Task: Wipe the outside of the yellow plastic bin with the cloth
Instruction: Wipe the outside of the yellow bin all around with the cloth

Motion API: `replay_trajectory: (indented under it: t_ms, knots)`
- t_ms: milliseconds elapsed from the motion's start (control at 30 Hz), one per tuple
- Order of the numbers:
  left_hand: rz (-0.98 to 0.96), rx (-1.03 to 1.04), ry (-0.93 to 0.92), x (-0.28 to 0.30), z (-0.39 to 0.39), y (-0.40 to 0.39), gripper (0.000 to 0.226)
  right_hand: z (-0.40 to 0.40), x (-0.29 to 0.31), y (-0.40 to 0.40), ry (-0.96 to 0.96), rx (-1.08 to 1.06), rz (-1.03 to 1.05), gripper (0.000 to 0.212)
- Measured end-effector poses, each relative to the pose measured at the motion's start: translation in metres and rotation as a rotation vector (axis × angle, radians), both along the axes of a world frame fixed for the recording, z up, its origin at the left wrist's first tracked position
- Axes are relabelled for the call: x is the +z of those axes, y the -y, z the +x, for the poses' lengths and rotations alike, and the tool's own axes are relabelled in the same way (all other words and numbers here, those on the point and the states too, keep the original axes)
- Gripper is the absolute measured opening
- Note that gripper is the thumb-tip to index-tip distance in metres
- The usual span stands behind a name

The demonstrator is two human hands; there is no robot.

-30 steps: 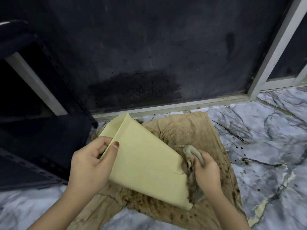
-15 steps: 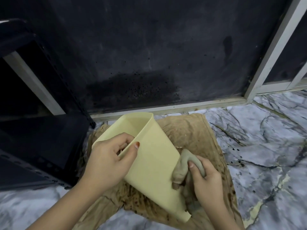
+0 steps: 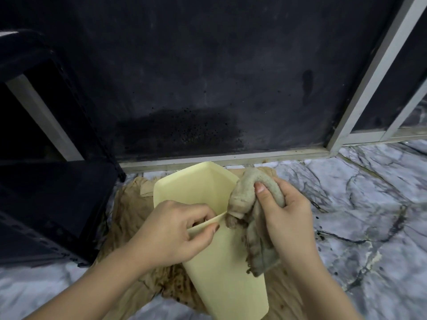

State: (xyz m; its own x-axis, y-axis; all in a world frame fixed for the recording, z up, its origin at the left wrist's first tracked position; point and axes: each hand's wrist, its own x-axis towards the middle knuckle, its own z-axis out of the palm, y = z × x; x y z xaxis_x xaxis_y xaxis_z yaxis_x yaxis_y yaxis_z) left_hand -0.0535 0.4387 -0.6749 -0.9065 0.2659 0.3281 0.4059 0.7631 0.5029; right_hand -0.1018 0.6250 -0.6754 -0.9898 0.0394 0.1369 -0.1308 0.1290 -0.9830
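The bin (image 3: 231, 262) lies tilted on a stained brown sheet (image 3: 129, 218), mouth facing away. The left hand (image 3: 171, 234) pinches its near rim; the right hand (image 3: 284, 218) is closed on the cloth (image 3: 251, 199) against its right side. A hard wipe could twist the rim free. Marble floor (image 3: 369, 204), then a dark panel (image 3: 208, 77).

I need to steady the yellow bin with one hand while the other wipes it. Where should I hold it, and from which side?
Probably the near rim of the bin, pinched from the left with fingers inside and thumb outside, as the left hand does. The mouth is open and tilted away, so that thin edge is easy to pinch. That leaves the right wall free for the cloth in the right hand.
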Motion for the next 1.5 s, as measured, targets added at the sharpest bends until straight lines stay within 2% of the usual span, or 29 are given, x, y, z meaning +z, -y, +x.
replay_trajectory:
  t_ms: [200, 300, 467, 567, 733, 833, 900, 967, 1033, 1100, 1267, 1400, 1500]
  knots:
    - [0.042, -0.048, 0.002, -0.001, 0.006, -0.005, 0.015, 0.0, 0.018, -0.017, 0.063, 0.063, 0.315, 0.011]
    - [0.124, 0.033, -0.03, -0.006, 0.013, -0.013, 0.014, 0.006, 0.022, -0.022, 0.071, 0.067, 0.426, 0.012]
    - [0.136, 0.237, -0.093, -0.008, 0.028, -0.022, 0.013, 0.026, 0.021, -0.03, 0.116, 0.061, 0.523, 0.018]
    - [0.137, 0.271, -0.096, -0.012, 0.039, -0.019, 0.01, 0.044, 0.017, -0.031, 0.123, 0.041, 0.548, 0.016]
    - [0.125, 0.346, -0.109, -0.017, 0.058, -0.021, 0.021, 0.064, 0.013, -0.033, 0.115, 0.039, 0.566, 0.034]
    - [0.047, 0.496, -0.075, -0.019, 0.068, -0.016, 0.042, 0.068, 0.007, -0.036, 0.117, 0.032, 0.584, 0.032]
    - [0.055, 0.588, 0.04, -0.017, 0.073, -0.012, 0.064, 0.069, 0.004, -0.038, 0.12, 0.034, 0.573, 0.023]
    - [0.073, 0.599, 0.143, -0.017, 0.078, -0.009, 0.077, 0.071, 0.001, -0.038, 0.143, 0.047, 0.581, 0.013]
    - [0.047, 0.587, 0.209, -0.021, 0.082, -0.008, 0.073, 0.074, -0.004, -0.035, 0.172, 0.065, 0.614, 0.009]
    - [0.047, 0.585, 0.262, -0.025, 0.086, -0.009, 0.066, 0.076, -0.011, -0.031, 0.175, 0.068, 0.64, 0.016]
    - [0.153, 0.626, 0.288, -0.026, 0.084, -0.014, 0.068, 0.072, -0.016, -0.027, 0.123, 0.06, 0.657, 0.02]
    - [0.248, 0.659, 0.315, -0.027, 0.081, -0.016, 0.068, 0.065, -0.014, -0.028, 0.16, 0.085, 0.667, 0.012]
    - [0.305, 0.65, 0.314, -0.027, 0.081, -0.017, 0.068, 0.06, -0.015, -0.029, 0.202, 0.103, 0.68, 0.019]
